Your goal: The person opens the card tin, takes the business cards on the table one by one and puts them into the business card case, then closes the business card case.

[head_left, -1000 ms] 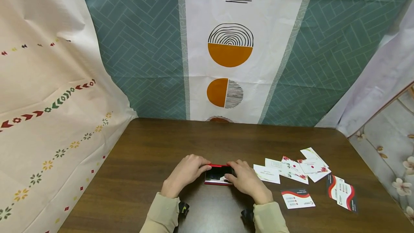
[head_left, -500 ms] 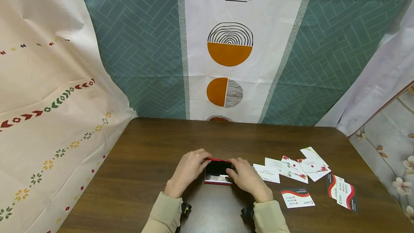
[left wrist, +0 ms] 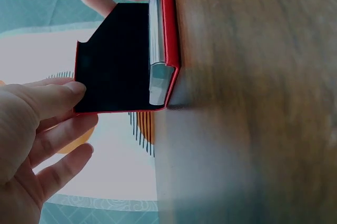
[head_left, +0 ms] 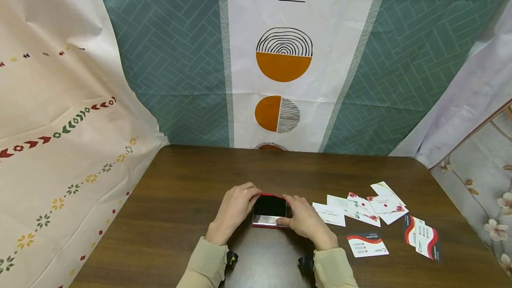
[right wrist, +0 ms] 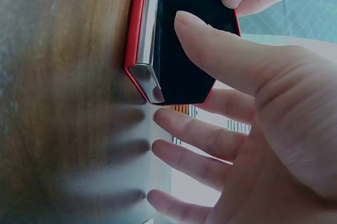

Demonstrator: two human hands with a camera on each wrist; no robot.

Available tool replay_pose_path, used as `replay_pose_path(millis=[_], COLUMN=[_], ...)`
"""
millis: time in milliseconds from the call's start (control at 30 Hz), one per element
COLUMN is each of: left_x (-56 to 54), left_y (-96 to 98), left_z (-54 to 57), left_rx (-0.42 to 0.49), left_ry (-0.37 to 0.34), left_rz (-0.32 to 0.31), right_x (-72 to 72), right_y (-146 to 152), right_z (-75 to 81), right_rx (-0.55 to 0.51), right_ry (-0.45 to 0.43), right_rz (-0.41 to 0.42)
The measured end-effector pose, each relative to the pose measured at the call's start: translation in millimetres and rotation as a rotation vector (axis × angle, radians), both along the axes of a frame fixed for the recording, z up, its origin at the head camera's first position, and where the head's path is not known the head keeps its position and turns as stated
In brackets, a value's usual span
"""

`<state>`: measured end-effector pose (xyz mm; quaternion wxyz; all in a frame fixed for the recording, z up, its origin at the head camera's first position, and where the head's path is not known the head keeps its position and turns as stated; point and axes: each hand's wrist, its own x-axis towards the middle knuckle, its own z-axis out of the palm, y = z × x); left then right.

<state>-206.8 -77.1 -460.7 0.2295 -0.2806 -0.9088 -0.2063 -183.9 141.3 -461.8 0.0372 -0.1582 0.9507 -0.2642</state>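
Case lid (head_left: 270,206) pinched by left fingers (left wrist: 66,137); right hand (head_left: 302,220) partly hides it

Curtained-off work nook, exact rm type unclear: wood-grain table (head_left: 192,186) w/ geometric-print curtain (head_left: 276,70) behind, cream drape (head_left: 72,106) on L, floral drape (head_left: 480,199) on R.

Hands (head_left: 235,208) (head_left: 305,220) flank a red-edged case (head_left: 270,206) — cards (head_left: 363,211) nearby.
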Motion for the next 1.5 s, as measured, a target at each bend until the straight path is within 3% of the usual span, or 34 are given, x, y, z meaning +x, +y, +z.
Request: replay_pose_path(millis=[533, 700, 933, 1033, 1500], left_x=[0.5, 1.7, 4.1, 3.4, 4.0], left_y=[-2.3, -5.2, -7.5, -7.0, -9.0], left_z=[0.3, 0.8, -2.2, -3.9, -5.8], left_rx=[-0.052, -0.069, -0.137, -0.156, -0.207], left_ry=[-0.024, -0.134, -0.392, -0.469, -0.582], left_rz=[0.009, -0.011, -0.030, -0.036, -0.042], right_x=[-0.7, -1.1, -0.8, -0.9, -1.8], right_y=[0.9, 1.1, 0.5, 0.2, 0.2], right_z=[-1.8, -2.7, -3.2, -3.2, -4.8], right_rx=[0.006, 0.004, 0.023, 0.033, 0.058], right_ry=[-0.021, -0.021, -0.036, -0.044, -0.015], right_rz=[0.002, -0.003, -0.013, -0.020, -0.016])
